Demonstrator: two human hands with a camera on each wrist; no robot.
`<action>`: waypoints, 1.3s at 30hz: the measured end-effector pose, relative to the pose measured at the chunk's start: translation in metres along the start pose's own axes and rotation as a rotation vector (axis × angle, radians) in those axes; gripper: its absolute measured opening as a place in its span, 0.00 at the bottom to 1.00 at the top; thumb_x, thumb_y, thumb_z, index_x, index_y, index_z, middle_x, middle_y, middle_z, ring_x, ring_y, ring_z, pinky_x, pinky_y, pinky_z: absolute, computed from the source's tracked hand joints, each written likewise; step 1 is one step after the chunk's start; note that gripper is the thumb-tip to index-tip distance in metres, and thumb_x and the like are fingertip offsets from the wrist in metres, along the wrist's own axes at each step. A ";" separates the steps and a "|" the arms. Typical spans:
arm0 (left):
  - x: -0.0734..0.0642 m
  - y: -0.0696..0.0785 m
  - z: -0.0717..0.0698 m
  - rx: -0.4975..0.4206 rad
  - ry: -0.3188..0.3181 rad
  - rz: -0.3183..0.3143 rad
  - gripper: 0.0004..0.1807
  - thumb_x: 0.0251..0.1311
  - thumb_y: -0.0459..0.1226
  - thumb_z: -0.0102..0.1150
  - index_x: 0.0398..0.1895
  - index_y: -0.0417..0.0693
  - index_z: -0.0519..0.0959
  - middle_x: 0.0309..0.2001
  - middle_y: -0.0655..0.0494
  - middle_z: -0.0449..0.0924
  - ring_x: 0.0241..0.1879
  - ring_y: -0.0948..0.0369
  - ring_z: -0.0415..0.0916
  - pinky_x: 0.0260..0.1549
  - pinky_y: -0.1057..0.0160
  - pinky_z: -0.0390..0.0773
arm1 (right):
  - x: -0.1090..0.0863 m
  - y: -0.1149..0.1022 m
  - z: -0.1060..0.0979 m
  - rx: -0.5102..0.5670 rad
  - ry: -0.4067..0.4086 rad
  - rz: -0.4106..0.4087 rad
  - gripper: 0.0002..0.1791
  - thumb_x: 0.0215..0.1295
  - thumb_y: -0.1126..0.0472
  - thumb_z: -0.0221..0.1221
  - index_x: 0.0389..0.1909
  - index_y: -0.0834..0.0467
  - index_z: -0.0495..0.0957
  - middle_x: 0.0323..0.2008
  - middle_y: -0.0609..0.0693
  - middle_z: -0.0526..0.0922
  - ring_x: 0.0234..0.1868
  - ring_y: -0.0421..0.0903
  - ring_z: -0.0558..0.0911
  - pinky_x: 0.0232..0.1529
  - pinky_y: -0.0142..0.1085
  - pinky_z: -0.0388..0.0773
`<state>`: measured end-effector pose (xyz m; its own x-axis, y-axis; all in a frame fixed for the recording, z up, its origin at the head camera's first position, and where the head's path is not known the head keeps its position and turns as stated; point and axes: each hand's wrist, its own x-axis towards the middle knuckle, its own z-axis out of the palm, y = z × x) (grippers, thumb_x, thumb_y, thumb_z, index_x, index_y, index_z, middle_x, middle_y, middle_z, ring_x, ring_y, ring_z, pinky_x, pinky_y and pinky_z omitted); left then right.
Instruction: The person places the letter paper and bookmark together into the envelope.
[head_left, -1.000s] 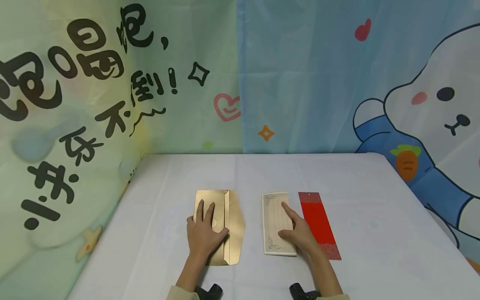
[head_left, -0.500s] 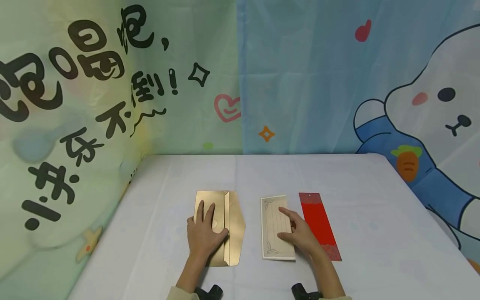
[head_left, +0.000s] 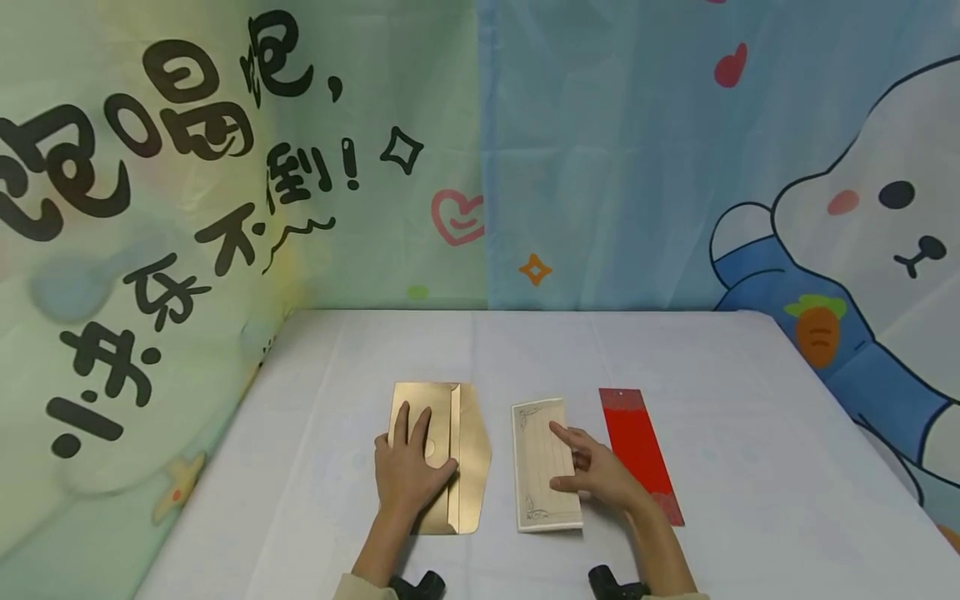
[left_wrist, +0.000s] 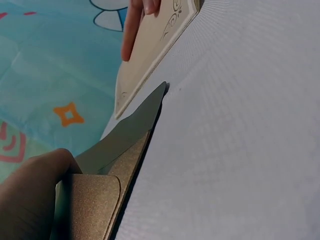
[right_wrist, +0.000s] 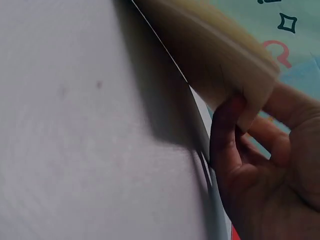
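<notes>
I have the fingers (head_left: 567, 482) of the right hand (head_left: 606, 478) pinching a cream card (head_left: 534, 467) by its right edge; I cannot tell whether it touches the white surface (head_left: 720, 400). On the left hand (head_left: 408, 477), I see fingers released and spread, resting on a gold envelope (head_left: 441, 433) left of the card. A red strip (head_left: 632, 433) lies to the card's right.

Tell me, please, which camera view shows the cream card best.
The head view: nearly the whole front of the cream card shows, with the right hand covering a little. The left wrist view shows it slanted and cropped at the top; the right wrist view gives only a dim, partial close-up.
</notes>
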<state>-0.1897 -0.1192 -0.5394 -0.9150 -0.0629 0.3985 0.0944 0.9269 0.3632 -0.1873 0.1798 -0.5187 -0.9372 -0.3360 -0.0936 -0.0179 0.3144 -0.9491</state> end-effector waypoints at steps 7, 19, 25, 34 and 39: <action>-0.001 0.000 0.000 -0.014 -0.007 -0.007 0.45 0.34 0.56 0.59 0.63 0.56 0.68 0.68 0.49 0.55 0.41 0.41 0.64 0.36 0.50 0.68 | 0.004 -0.009 0.009 0.084 -0.021 0.019 0.53 0.42 0.61 0.70 0.71 0.45 0.53 0.69 0.57 0.47 0.63 0.57 0.64 0.58 0.45 0.64; 0.001 0.003 0.001 -0.021 -0.012 -0.023 0.45 0.33 0.57 0.59 0.63 0.56 0.68 0.68 0.50 0.54 0.41 0.41 0.64 0.36 0.51 0.68 | 0.025 -0.019 0.046 0.149 -0.093 -0.126 0.54 0.44 0.68 0.67 0.72 0.50 0.48 0.67 0.59 0.45 0.57 0.57 0.70 0.50 0.34 0.72; 0.001 0.002 0.002 -0.005 -0.013 -0.031 0.45 0.32 0.57 0.58 0.63 0.57 0.68 0.68 0.50 0.54 0.42 0.41 0.64 0.36 0.50 0.68 | 0.032 -0.017 0.058 0.156 -0.116 -0.171 0.54 0.45 0.71 0.66 0.72 0.52 0.47 0.65 0.59 0.49 0.57 0.58 0.69 0.48 0.32 0.73; 0.002 0.001 0.003 -0.013 -0.008 -0.032 0.44 0.34 0.56 0.58 0.63 0.56 0.68 0.68 0.48 0.55 0.42 0.41 0.65 0.36 0.50 0.68 | 0.039 -0.016 0.068 0.195 -0.119 -0.170 0.55 0.43 0.75 0.65 0.72 0.56 0.46 0.67 0.61 0.47 0.55 0.58 0.70 0.46 0.33 0.74; 0.002 0.000 0.004 -0.014 -0.002 -0.033 0.44 0.34 0.57 0.58 0.63 0.56 0.68 0.68 0.48 0.55 0.41 0.41 0.65 0.37 0.50 0.68 | 0.040 -0.017 0.072 0.195 -0.117 -0.172 0.55 0.42 0.77 0.65 0.72 0.56 0.46 0.67 0.62 0.47 0.55 0.58 0.70 0.44 0.34 0.74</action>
<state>-0.1926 -0.1180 -0.5417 -0.9184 -0.0925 0.3846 0.0700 0.9189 0.3882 -0.1995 0.0975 -0.5280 -0.8795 -0.4733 0.0503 -0.0948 0.0707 -0.9930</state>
